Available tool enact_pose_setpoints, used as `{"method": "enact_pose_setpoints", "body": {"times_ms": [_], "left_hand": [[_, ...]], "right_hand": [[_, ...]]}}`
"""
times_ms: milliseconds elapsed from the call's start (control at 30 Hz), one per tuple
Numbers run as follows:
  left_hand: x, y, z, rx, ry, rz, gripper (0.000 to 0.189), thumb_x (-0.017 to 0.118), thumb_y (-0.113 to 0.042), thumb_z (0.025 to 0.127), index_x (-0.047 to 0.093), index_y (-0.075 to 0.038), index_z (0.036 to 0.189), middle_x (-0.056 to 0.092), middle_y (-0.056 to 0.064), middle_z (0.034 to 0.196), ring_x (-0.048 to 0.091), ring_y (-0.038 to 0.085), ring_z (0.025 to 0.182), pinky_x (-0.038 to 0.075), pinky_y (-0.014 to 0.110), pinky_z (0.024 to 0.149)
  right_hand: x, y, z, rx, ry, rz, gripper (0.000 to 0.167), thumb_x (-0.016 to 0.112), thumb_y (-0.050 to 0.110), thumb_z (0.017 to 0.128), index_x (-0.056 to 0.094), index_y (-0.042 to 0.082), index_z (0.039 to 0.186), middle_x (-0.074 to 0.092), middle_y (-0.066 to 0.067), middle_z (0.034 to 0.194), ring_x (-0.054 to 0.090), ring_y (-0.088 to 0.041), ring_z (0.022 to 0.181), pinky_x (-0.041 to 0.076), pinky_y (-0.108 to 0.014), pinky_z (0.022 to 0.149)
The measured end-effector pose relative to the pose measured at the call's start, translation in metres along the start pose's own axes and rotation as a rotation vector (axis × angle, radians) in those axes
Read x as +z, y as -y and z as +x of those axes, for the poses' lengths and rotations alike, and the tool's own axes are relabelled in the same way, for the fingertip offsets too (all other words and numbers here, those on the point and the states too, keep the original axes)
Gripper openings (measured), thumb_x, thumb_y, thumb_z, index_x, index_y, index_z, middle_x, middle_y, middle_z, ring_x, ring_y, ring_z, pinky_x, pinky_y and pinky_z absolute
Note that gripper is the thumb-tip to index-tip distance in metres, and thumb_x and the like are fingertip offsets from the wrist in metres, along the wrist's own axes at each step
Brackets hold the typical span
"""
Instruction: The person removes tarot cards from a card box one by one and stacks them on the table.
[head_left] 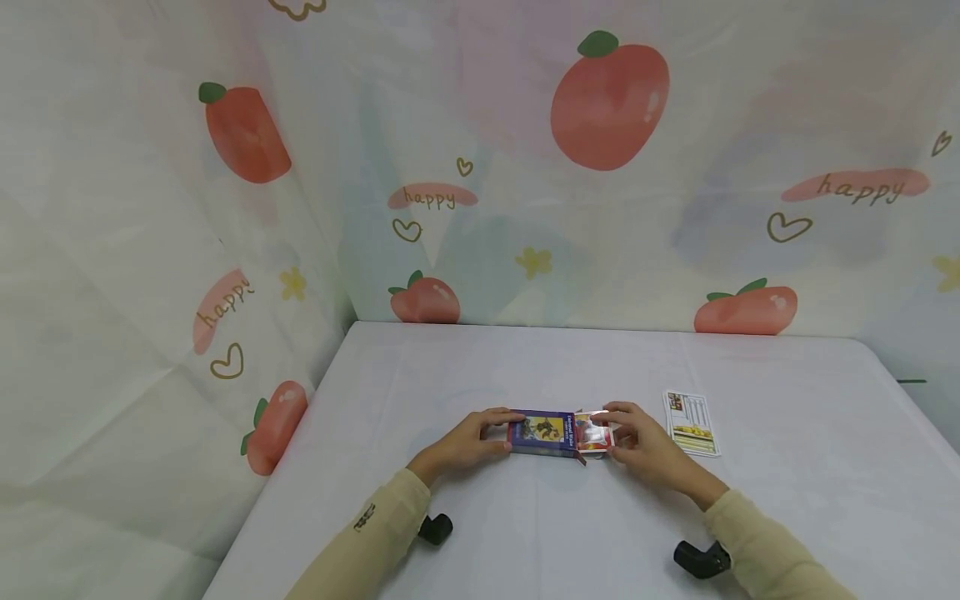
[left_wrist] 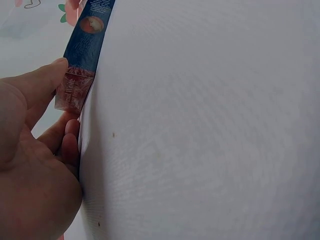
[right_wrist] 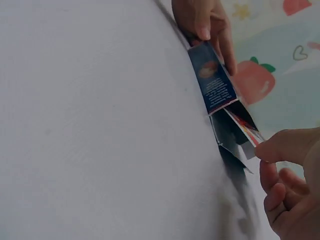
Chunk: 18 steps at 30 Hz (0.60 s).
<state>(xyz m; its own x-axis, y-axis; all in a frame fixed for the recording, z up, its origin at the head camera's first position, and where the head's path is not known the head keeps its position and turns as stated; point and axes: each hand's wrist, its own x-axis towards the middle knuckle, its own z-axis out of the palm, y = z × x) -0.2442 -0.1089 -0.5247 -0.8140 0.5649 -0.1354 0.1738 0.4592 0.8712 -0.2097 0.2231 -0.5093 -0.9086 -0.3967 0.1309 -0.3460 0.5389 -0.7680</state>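
A dark blue card box (head_left: 542,433) with a yellow picture lies on the white table, its right end open and a flap (right_wrist: 235,159) sticking out. My left hand (head_left: 467,443) grips the closed left end, thumb on the near side and fingers at the far side. My right hand (head_left: 647,447) pinches a red-and-white picture card (head_left: 595,435) between thumb and fingers. That card stands partly inside the open end and partly out of it. In the right wrist view, the card (right_wrist: 247,131) slants into the box mouth under the thumb.
A stack of printed cards (head_left: 692,423) lies on the table just right of my right hand. Black curved pieces (head_left: 702,559) show by each forearm. The white-covered table (head_left: 540,358) meets a fruit-patterned curtain (head_left: 510,208) at the back and left.
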Motion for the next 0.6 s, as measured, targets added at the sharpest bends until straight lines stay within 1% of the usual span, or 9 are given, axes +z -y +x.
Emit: {"method": "enact_pose_setpoints", "body": {"times_ms": [133,200,267,367,467,500,600], "left_hand": [[0.000,-0.001,0.000,0.002,0.002,0.003,0.050,0.068,-0.019,0.098,0.057,-0.034,0.144,0.040,0.001,0.163,0.028,0.028,0.155,0.027,0.051,0.126],[0.000,0.000,0.000,0.003,0.004,0.001,0.050,0.068,-0.019,0.098,0.057,-0.033,0.144,0.040,0.001,0.163,0.028,0.029,0.155,0.027,0.052,0.126],[0.000,0.000,0.001,0.004,0.006,-0.001,0.050,0.068,-0.019,0.098,0.056,-0.033,0.144,0.040,0.002,0.163,0.028,0.029,0.155,0.026,0.052,0.126],[0.000,0.000,0.001,0.000,0.006,-0.003,0.050,0.067,-0.019,0.098,0.056,-0.033,0.145,0.040,0.002,0.163,0.028,0.029,0.155,0.026,0.051,0.126],[0.000,0.001,0.001,0.000,0.006,-0.001,0.050,0.068,-0.020,0.098,0.056,-0.033,0.144,0.040,0.002,0.163,0.028,0.029,0.155,0.026,0.051,0.126],[0.000,0.001,0.001,0.002,0.006,-0.001,0.050,0.068,-0.020,0.098,0.056,-0.033,0.144,0.040,0.002,0.163,0.028,0.029,0.155,0.026,0.051,0.126],[0.000,0.001,0.001,0.015,0.007,-0.001,0.050,0.068,-0.019,0.098,0.057,-0.032,0.144,0.041,0.002,0.162,0.028,0.029,0.155,0.026,0.052,0.126]], "right_hand": [[-0.008,-0.001,-0.003,0.045,0.048,0.069,0.044,0.065,-0.006,0.087,0.065,0.000,0.130,0.062,-0.027,0.129,0.062,-0.008,0.088,0.055,-0.020,0.071],[-0.011,-0.001,-0.004,0.053,0.054,0.068,0.041,0.064,-0.005,0.088,0.066,0.000,0.128,0.067,-0.024,0.122,0.060,-0.005,0.084,0.054,-0.020,0.069],[-0.013,-0.002,-0.005,0.047,0.042,0.047,0.040,0.063,-0.006,0.087,0.068,0.000,0.126,0.069,-0.022,0.119,0.057,-0.003,0.082,0.053,-0.020,0.069],[-0.015,-0.002,-0.008,0.052,0.005,0.021,0.038,0.062,-0.006,0.088,0.069,0.000,0.125,0.068,-0.023,0.121,0.055,-0.002,0.083,0.051,-0.019,0.069],[-0.017,-0.002,-0.009,0.058,-0.046,0.007,0.035,0.063,-0.004,0.090,0.070,0.002,0.124,0.067,-0.025,0.126,0.056,-0.002,0.087,0.052,-0.019,0.072],[-0.017,-0.003,-0.010,0.064,-0.068,0.001,0.034,0.064,-0.003,0.091,0.071,0.003,0.123,0.067,-0.024,0.126,0.056,0.000,0.089,0.051,-0.018,0.073],[-0.018,-0.004,-0.011,0.047,-0.135,0.004,0.031,0.066,0.000,0.091,0.071,0.003,0.121,0.068,-0.024,0.123,0.054,0.003,0.093,0.050,-0.016,0.073]]}}
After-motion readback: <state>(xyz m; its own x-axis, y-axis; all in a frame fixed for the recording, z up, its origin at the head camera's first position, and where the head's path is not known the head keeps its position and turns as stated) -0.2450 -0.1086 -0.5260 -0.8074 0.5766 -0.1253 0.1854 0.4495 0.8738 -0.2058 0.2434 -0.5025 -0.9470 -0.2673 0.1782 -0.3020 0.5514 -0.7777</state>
